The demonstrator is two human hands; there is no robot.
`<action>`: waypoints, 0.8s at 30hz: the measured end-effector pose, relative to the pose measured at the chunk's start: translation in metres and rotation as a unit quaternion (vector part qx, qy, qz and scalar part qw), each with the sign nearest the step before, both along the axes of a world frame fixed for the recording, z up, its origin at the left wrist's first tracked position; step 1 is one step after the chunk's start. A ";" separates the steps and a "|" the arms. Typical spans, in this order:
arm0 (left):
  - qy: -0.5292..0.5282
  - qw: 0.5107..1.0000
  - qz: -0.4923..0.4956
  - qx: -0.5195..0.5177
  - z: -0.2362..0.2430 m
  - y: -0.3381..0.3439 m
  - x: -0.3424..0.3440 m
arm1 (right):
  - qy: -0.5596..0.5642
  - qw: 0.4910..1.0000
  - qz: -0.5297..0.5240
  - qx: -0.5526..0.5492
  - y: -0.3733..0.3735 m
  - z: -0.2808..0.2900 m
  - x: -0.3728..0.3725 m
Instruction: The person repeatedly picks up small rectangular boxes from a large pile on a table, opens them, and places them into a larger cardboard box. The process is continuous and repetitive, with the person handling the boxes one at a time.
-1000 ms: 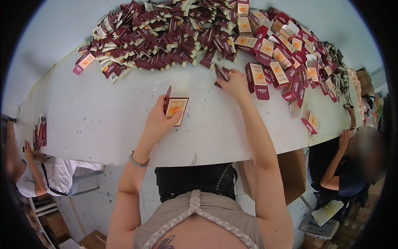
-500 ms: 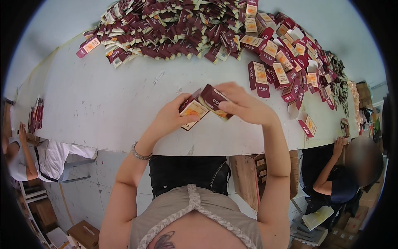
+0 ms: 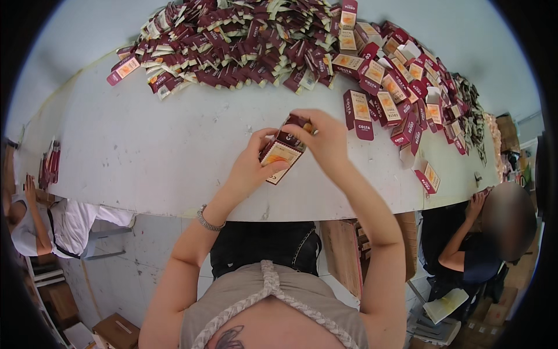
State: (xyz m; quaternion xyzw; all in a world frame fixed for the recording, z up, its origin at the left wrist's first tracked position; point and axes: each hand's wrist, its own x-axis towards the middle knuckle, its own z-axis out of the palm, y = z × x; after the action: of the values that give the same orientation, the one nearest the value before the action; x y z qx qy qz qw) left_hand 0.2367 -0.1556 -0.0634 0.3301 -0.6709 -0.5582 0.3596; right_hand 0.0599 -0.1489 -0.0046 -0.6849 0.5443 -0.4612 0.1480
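Note:
Over the middle of the white table [image 3: 133, 151], my left hand [image 3: 251, 163] grips a small maroon-and-cream carton [image 3: 281, 158], tilted with its top away from me. At that upper end, my right hand [image 3: 318, 139] has its fingers closed round a maroon sachet [image 3: 295, 125], which overlaps the carton's opening; how far inside it is, I cannot tell. A large heap of maroon-and-cream sachets [image 3: 232, 52] lies along the back. Several similar cartons [image 3: 395, 87] are piled to its right, some with flaps raised.
Co-workers sit at the left [image 3: 20, 224] and right [image 3: 488, 262] ends, partly in view. A small stack of maroon packs [image 3: 49, 163] lies by the left one. Dark green packets [image 3: 468, 93] lie at the far right. An open cardboard box [image 3: 343, 250] is below the table edge.
My right hand has brought the sachet from the heap's edge to the carton's open end. My left hand has moved the carton rightward and tilted it.

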 end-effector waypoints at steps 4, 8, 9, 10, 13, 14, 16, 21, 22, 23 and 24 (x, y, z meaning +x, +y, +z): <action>0.004 0.998 0.058 -0.008 -0.013 0.007 -0.001 | 0.095 0.990 -0.035 -0.101 0.020 -0.015 0.021; 0.029 0.998 0.054 -0.033 -0.011 0.012 -0.002 | 0.139 0.982 -0.051 -0.115 0.021 -0.020 0.015; 0.014 0.996 0.061 -0.059 -0.010 0.011 -0.002 | 0.134 0.987 -0.034 -0.088 0.021 -0.019 0.010; -0.001 0.994 0.068 -0.085 -0.009 0.010 -0.003 | 0.158 0.987 -0.009 -0.041 0.024 -0.019 0.005; -0.067 0.961 0.069 -0.259 -0.007 0.024 -0.004 | 0.215 0.974 0.046 0.046 0.032 -0.015 0.000; -0.054 0.967 0.068 -0.239 -0.008 0.023 -0.005 | 0.229 0.971 0.049 0.038 0.035 -0.008 0.000; -0.026 0.976 0.070 -0.206 -0.006 0.014 -0.006 | 0.203 0.979 -0.018 -0.020 0.036 -0.003 0.004; 0.014 0.993 0.062 -0.104 -0.012 0.013 -0.006 | -0.298 0.952 0.052 0.055 0.046 -0.054 0.018; 0.023 0.996 0.044 -0.070 -0.010 0.016 -0.007 | -0.319 0.943 0.058 0.079 0.046 -0.063 0.019; 0.031 0.999 0.029 -0.015 -0.007 0.019 -0.008 | -0.340 0.933 0.062 0.102 0.047 -0.071 0.019; 0.039 0.998 0.013 0.040 -0.003 0.021 -0.009 | -0.360 0.922 0.067 0.124 0.047 -0.070 0.021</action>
State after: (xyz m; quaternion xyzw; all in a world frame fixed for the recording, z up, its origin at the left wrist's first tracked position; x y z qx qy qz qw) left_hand 0.2281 -0.1342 -0.0665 0.3311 -0.6295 -0.5919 0.3792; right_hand 0.0811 -0.1021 -0.0743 -0.4836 0.4601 -0.5943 0.4485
